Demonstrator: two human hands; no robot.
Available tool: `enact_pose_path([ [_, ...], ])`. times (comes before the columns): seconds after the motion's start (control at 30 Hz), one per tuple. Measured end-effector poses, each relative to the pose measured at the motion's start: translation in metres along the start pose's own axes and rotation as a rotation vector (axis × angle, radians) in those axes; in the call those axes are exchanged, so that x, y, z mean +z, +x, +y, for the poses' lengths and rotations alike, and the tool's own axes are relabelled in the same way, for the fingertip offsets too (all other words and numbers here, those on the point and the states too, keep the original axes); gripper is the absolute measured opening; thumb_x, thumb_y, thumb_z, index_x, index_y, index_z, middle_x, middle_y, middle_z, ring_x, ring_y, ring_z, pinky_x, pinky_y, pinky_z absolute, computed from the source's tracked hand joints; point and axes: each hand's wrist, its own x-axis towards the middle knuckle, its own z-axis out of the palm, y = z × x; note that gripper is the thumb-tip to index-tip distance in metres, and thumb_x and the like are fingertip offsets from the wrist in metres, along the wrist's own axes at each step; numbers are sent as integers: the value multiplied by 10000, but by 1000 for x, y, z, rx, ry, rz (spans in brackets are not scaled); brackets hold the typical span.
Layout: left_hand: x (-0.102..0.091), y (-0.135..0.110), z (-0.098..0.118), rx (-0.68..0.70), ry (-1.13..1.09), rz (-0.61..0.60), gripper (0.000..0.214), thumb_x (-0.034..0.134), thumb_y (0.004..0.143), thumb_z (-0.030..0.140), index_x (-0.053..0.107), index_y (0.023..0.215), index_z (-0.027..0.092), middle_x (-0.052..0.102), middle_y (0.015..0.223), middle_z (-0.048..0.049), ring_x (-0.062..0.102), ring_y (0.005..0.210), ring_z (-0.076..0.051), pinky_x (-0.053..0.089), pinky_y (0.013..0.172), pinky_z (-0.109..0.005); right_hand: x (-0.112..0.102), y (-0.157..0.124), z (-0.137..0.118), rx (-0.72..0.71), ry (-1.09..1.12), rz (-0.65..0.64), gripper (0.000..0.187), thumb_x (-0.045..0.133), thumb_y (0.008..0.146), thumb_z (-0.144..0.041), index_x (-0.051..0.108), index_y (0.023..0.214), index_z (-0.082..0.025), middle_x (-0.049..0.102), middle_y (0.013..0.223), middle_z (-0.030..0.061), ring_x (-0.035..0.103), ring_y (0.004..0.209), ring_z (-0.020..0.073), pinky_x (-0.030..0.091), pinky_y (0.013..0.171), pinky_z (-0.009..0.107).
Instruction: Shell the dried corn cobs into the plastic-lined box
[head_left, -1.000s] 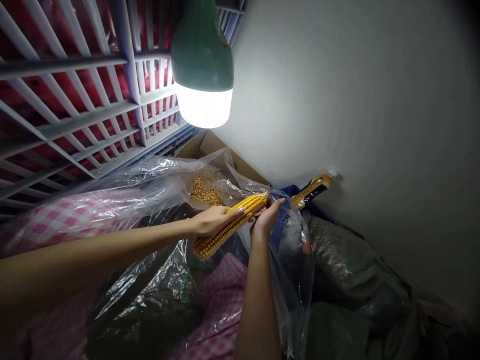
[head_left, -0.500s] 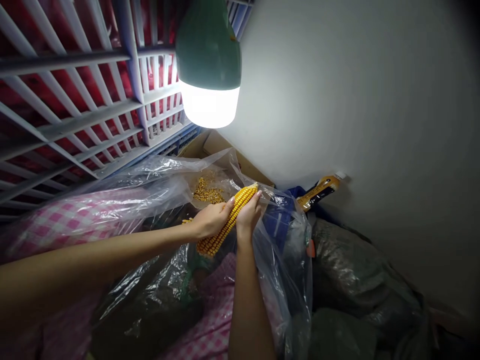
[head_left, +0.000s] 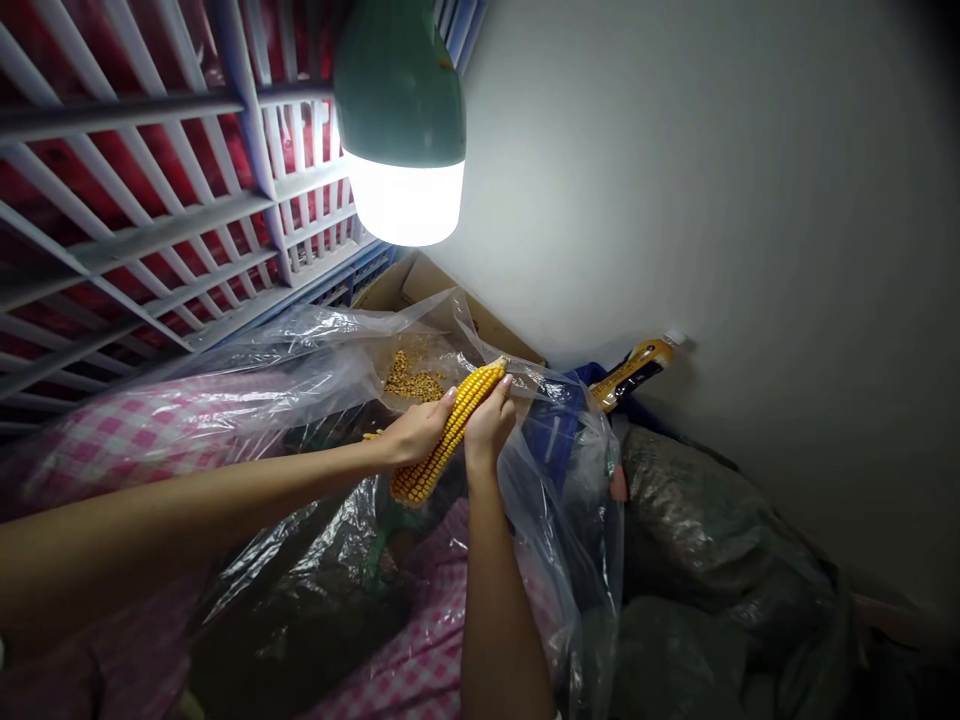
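Note:
A yellow ear of corn (head_left: pixel 452 432) is held slantwise between both hands, its pale tip pointing up and right. My left hand (head_left: pixel 420 432) wraps its near side, with the thumb pressed along the kernels. On the far side, my right hand (head_left: pixel 489 420) grips the upper part, fingers curled near the tip. Below and behind the ear spreads a clear plastic bag (head_left: pixel 330 335). Loose corn kernels (head_left: pixel 411 380) lie in a heap inside it, and a few more show beside my left wrist. Both palms are hidden from the camera.
A lit green lamp (head_left: pixel 405 110) hangs above the hands, in front of a slatted plastic crate (head_left: pixel 142 230). Behind the bag stands a cardboard box (head_left: pixel 480 318). To the right are a yellow bottle-like item (head_left: pixel 636 372), a pale wall (head_left: pixel 712 180) and dark sacks (head_left: pixel 705 510).
Both hands and the ear appear slightly further left and higher, as the whole view has shifted a little. The grip on the corn looks much the same.

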Motion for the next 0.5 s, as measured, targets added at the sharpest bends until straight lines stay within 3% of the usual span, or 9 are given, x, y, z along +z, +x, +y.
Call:
enact_pose_path([
  [0.27,1,1,-2,-13,-67,-23,768,103,797,631,607,932,67,641,956,-148,575,889,-259,398,781,-308,0,-3,1,-3,-21,23,527,239,847,-516,600,737,-149,644,854,152,577,785,222,392,698,301],
  [0.43,-1,0,9,-30,-76,-34,740,107,807,603,626,891,83,666,817,-125,595,825,-268,407,733,-309,-8,2,-6,20,18,40,539,246,840,-511,613,874,-117,620,1000,169,557,951,247,398,783,317],
  [0.5,-1,-1,13,15,-52,-2,720,110,812,595,632,899,107,665,858,-117,594,833,-261,405,726,-301,-11,6,-8,88,120,-28,589,203,837,-535,599,949,-115,622,1008,146,562,965,230,419,783,313],
])
